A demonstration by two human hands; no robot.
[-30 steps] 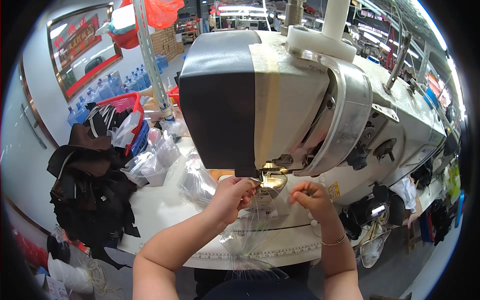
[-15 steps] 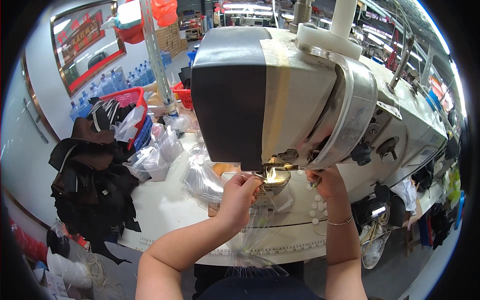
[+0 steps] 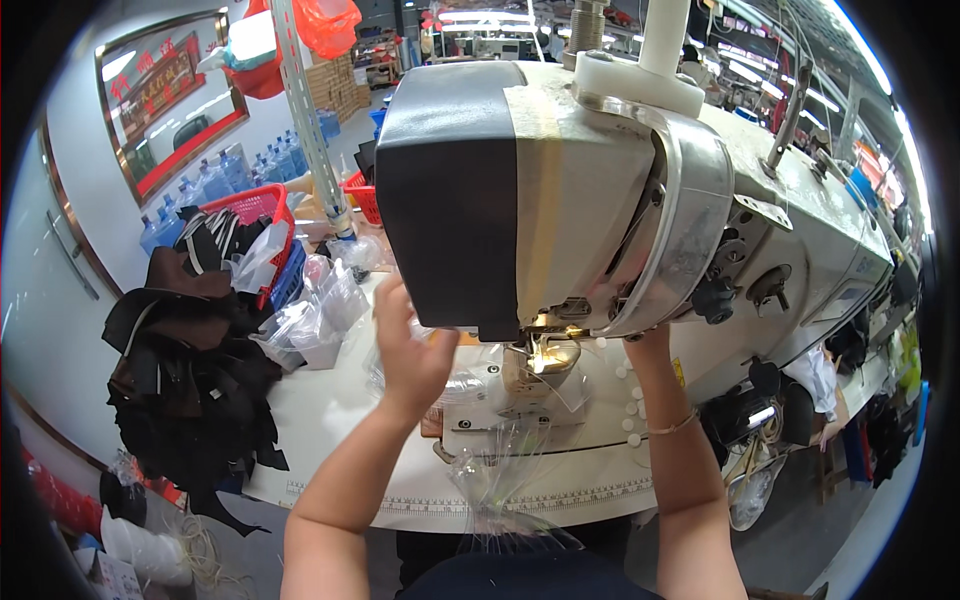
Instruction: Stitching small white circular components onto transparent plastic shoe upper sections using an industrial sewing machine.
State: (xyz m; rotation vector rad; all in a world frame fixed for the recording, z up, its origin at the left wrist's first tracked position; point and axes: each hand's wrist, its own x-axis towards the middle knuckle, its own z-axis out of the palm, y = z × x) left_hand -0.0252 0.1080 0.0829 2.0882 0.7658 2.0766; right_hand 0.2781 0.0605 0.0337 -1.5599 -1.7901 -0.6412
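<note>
A large industrial sewing machine (image 3: 590, 190) with a dark front cover fills the middle. My left hand (image 3: 410, 350) is raised at the left of its head, thumb spread from the fingers and nothing seen in it; the fingertips pass partly beside the cover. Between my arms, the lit needle area (image 3: 545, 355) sits over a metal post (image 3: 530, 385). My right hand (image 3: 650, 345) reaches under the arm at the right; its fingers are hidden behind the machine. Clear plastic film (image 3: 500, 475) hangs at the table's front edge.
Small white discs (image 3: 633, 408) lie near my right forearm. Clear plastic bags (image 3: 315, 305) rest on the table's left side. Dark cut pieces (image 3: 190, 370) are heaped at the far left, near a red basket (image 3: 265, 200). A ruler strip (image 3: 390, 500) follows the table's curved front edge.
My left hand has left the needle area and moved left and up, its pinch opened. My right hand has gone farther in behind the machine. The view has shifted slightly.
</note>
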